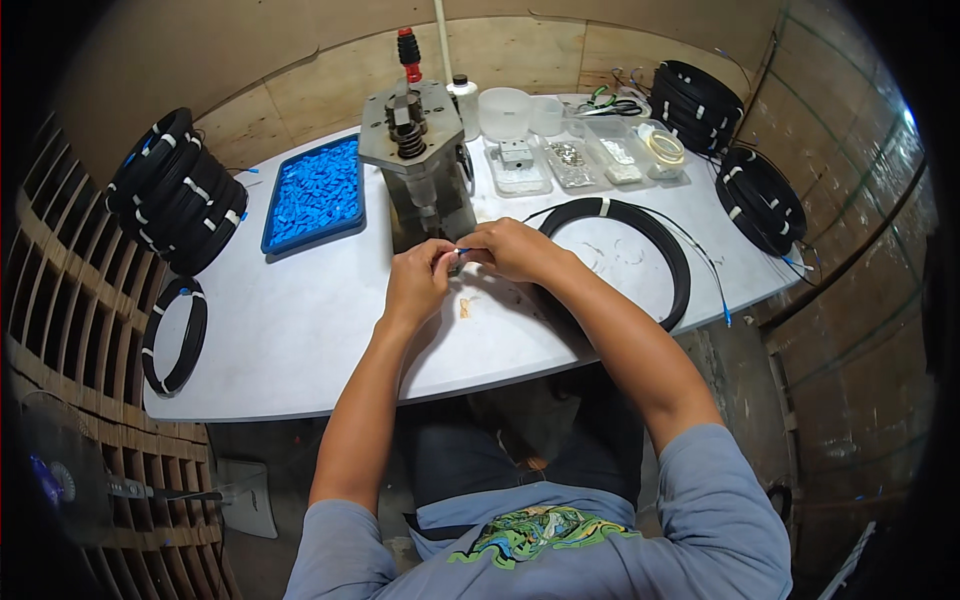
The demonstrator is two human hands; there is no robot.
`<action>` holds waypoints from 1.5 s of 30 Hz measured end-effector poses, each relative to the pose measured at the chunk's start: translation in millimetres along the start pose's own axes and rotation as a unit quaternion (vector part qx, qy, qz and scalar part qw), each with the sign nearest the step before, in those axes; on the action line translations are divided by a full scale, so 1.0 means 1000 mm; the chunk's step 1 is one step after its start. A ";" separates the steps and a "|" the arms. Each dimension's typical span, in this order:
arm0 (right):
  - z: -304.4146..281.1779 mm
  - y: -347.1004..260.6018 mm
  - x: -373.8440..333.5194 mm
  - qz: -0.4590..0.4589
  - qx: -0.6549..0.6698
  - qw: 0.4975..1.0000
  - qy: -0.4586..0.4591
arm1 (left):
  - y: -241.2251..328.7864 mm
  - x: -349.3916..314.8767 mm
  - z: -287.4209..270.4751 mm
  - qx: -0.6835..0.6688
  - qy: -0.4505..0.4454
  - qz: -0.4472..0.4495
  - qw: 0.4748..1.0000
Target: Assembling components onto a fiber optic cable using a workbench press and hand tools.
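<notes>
In front of the metal press (425, 190), my two hands meet fingertip to fingertip. My left hand (420, 280) is closed in a pinch at a small blue-and-white cable connector (461, 251). From the other side my right hand (512, 248) pinches the same small piece, and its fingers cover much of it. Just right of my right hand lies a coil of black cable (680, 265), tied with white bands. One loose end of it, tipped with a blue connector (727, 318), hangs over the table's front edge.
At left stand a blue tray (270, 246) of small blue parts, stacked black coils (180, 190) and a single coil (148, 340). Clear containers (575, 165) of small parts, a white bottle (464, 105) and pliers (620, 106) sit behind. More coils (697, 105) are at far right.
</notes>
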State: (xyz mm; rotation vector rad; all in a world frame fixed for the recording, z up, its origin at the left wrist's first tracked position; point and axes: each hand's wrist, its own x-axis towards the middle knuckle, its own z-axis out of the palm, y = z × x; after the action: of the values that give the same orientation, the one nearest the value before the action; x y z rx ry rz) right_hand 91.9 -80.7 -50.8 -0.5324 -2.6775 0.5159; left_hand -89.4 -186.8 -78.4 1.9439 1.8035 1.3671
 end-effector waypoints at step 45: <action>0.007 0.027 0.011 -0.002 -0.015 0.999 0.043 | -0.058 0.017 -0.022 -0.083 -0.026 -0.100 0.991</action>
State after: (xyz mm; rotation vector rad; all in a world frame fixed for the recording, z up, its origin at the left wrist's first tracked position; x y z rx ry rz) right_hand 87.1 -55.0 -65.0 -0.5453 -2.6083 0.4413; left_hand -148.9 -167.0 -95.3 1.6512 1.7454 1.3413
